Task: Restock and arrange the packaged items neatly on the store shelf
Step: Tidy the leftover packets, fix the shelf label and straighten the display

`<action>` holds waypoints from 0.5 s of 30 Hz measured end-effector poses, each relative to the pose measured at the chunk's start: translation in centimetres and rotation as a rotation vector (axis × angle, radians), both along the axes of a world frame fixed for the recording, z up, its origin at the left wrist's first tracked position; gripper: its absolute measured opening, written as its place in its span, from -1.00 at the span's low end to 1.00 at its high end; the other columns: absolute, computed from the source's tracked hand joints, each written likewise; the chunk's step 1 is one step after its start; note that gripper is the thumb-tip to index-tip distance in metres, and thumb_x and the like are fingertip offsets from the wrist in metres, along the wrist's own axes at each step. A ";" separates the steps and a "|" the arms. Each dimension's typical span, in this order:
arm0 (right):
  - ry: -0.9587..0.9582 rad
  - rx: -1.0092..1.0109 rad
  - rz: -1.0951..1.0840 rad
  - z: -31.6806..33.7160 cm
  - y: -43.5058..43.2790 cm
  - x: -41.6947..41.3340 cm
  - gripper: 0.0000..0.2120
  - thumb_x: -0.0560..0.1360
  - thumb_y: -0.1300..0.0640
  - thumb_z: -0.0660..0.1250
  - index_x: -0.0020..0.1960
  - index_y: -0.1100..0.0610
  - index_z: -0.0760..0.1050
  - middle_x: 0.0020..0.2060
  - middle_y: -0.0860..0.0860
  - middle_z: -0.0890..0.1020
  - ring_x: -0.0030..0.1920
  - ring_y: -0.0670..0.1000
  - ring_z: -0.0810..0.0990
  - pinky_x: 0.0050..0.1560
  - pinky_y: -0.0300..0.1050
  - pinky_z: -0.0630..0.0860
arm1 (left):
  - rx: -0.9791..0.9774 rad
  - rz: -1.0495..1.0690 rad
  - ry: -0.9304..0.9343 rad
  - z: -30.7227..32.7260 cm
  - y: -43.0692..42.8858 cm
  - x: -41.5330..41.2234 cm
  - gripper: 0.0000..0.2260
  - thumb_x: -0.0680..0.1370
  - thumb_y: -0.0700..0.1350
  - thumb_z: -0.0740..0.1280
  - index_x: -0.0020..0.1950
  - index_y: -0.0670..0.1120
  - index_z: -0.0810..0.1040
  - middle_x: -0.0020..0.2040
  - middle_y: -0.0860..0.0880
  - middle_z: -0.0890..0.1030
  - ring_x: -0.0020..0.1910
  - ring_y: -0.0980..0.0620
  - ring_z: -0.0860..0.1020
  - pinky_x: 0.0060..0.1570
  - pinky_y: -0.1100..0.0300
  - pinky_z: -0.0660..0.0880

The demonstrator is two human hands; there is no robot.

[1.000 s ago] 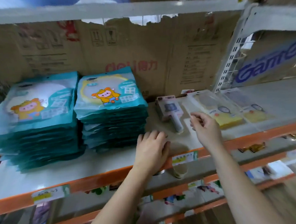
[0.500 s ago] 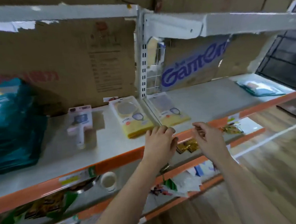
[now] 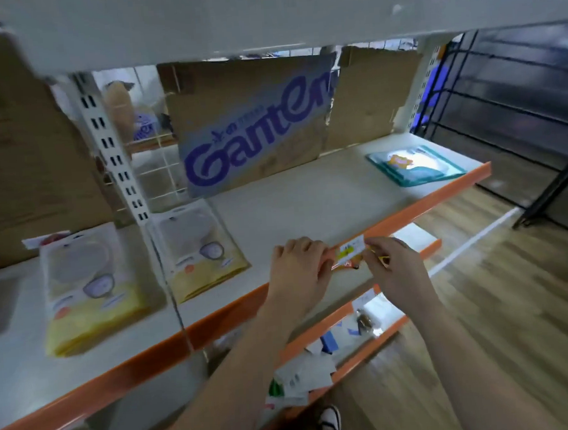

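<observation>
A wide stretch of bare shelf (image 3: 308, 200) lies open between a yellow packet (image 3: 201, 249) on the left and a teal packet (image 3: 416, 165) at the far right end. A slotted white post (image 3: 112, 149) stands between the two yellow packets (image 3: 91, 286). Cardboard boxes (image 3: 257, 130) close off the back. The upper shelf board (image 3: 264, 20) limits room overhead. Both hands (image 3: 301, 268) (image 3: 395, 267) sit at the orange front edge (image 3: 418, 206), over a price label (image 3: 351, 247).

White shelf (image 3: 308, 196) bears two yellow packets (image 3: 91, 293) (image 3: 201, 249) and teal packet (image 3: 416, 165).
</observation>
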State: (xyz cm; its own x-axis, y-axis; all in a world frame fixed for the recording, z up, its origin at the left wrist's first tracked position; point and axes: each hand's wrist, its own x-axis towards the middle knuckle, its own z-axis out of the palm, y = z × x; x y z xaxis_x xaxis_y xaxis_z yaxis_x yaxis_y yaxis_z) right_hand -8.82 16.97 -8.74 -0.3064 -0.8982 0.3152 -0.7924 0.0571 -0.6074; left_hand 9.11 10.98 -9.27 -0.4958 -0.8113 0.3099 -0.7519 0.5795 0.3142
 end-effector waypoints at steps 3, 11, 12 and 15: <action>0.024 0.032 -0.021 0.0 -3.3 -5.3 -0.78 0.54 0.17 0.33 0.17 0.18 0.59 0.04 0.09 0.65 0.02 0.10 0.61 0.06 -0.07 0.49 | 0.021 -0.010 0.004 -0.5 -3.4 -5.1 -0.76 0.58 0.04 0.20 0.18 0.02 0.52 0.13 0.03 0.56 0.13 -0.05 0.48 0.08 0.07 0.26; 0.011 0.054 -0.054 0.4 -11.9 -18.7 -0.77 0.53 0.15 0.38 0.16 0.18 0.60 0.03 0.14 0.64 -0.04 0.14 0.64 0.05 0.10 0.56 | 0.043 0.001 -0.038 0.0 -12.5 -16.5 -0.74 0.58 0.03 0.17 0.23 0.04 0.48 0.19 0.03 0.53 0.19 -0.04 0.46 0.12 0.09 0.29; 0.005 0.057 -0.057 0.2 -12.7 -20.2 -0.76 0.53 0.15 0.38 0.17 0.19 0.60 0.04 0.14 0.64 -0.03 0.14 0.64 0.05 0.10 0.56 | 0.046 0.008 -0.046 -0.2 -13.1 -17.6 -0.74 0.58 0.03 0.17 0.23 0.04 0.48 0.19 0.03 0.53 0.19 -0.03 0.46 0.12 0.09 0.29; 0.003 0.061 -0.050 -0.3 -15.2 -24.3 -0.75 0.52 0.16 0.40 0.17 0.20 0.59 0.05 0.16 0.64 -0.03 0.14 0.63 0.04 0.08 0.56 | 0.054 0.044 -0.065 -0.9 -14.9 -20.2 -0.75 0.58 0.02 0.18 0.22 0.03 0.49 0.17 0.03 0.53 0.18 -0.03 0.47 0.11 0.08 0.32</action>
State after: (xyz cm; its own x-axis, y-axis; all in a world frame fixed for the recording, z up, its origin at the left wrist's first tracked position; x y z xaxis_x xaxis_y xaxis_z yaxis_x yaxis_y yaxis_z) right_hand -33.13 1.78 -9.07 -0.3501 -0.8994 0.2617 -0.7895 0.1330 -0.5992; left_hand -11.05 -3.93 -10.12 -0.4767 -0.8476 0.2331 -0.7962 0.5287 0.2942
